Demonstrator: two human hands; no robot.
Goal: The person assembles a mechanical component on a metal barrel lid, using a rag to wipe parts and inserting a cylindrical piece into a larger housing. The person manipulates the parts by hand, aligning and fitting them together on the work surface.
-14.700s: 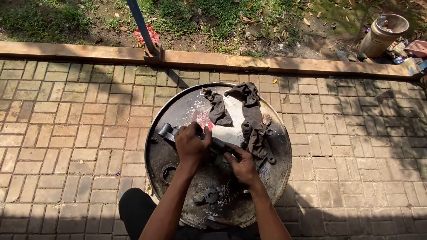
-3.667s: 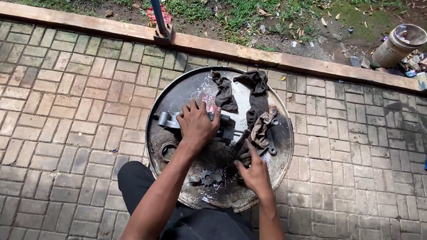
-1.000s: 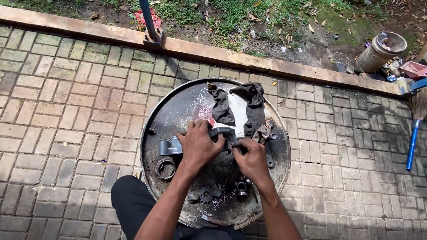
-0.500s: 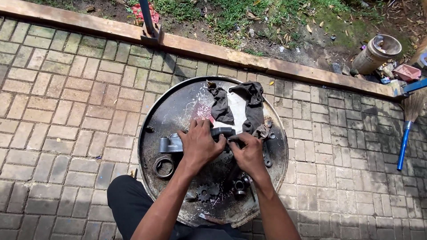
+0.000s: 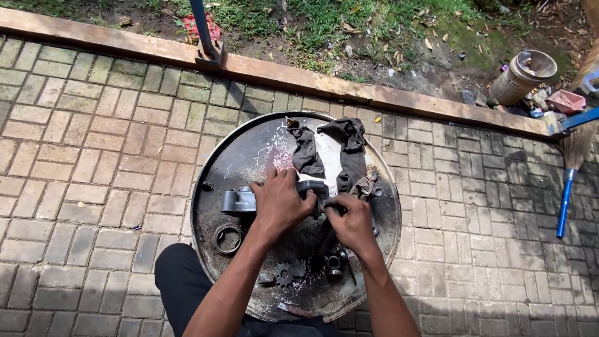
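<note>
Head view looks down on a round, dark, greasy metal tray (image 5: 212,181) lying on grey paving bricks (image 5: 81,150). Across its middle lies a grey cast-metal machine part (image 5: 240,201) with a tubular end at the left. The left hand (image 5: 277,203) presses down over that part, fingers wrapped around its darker middle section, so this grip is closed on it. The right hand (image 5: 350,221) sits just beside it, fingers pinched narrow on what looks like a thin dark tool or fitting at the part's right end; what exactly it holds is too small to tell.

Judging by its look, the part is heavy, stiff and oily, so likely slippery; the tubular end and thick middle seem the surest places to take hold.

Near the hands lie a dark metal ring (image 5: 227,238), small toothed gears (image 5: 288,273) and a bearing-like piece (image 5: 332,262). Two black oily rags (image 5: 349,146) rest on the tray's far side. A blue-handled broom (image 5: 566,193) lies well apart on the right.
</note>
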